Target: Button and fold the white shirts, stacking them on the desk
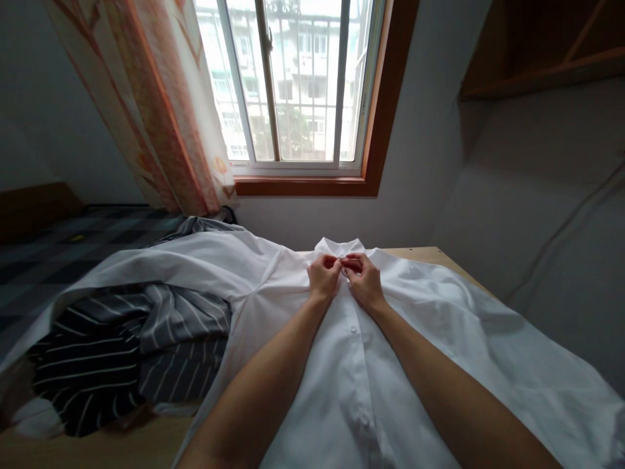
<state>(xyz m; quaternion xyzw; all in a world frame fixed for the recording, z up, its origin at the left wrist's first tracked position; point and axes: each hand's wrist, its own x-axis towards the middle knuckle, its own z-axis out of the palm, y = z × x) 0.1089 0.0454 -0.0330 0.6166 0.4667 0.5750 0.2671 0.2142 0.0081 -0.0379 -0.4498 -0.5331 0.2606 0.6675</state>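
Note:
A white button-up shirt (293,306) lies spread out, front side up, with its collar (339,246) at the far end and both sleeves stretched to the sides. Just below the collar, my left hand (324,273) pinches the shirt's front edge between thumb and fingers. Close against it, my right hand (362,277) pinches the same spot from the other side. The fingertips of both hands nearly meet, and whatever small part they grip there is hidden. Down the front placket, a button (353,329) shows below my hands.
Striped dark and grey clothing (127,345) lies bunched under the left sleeve. A bed with checked bedding (63,241) stands at left. Behind are a window (303,85) and a patterned curtain (161,98). A wooden shelf (541,78) hangs at upper right above a cable (571,221).

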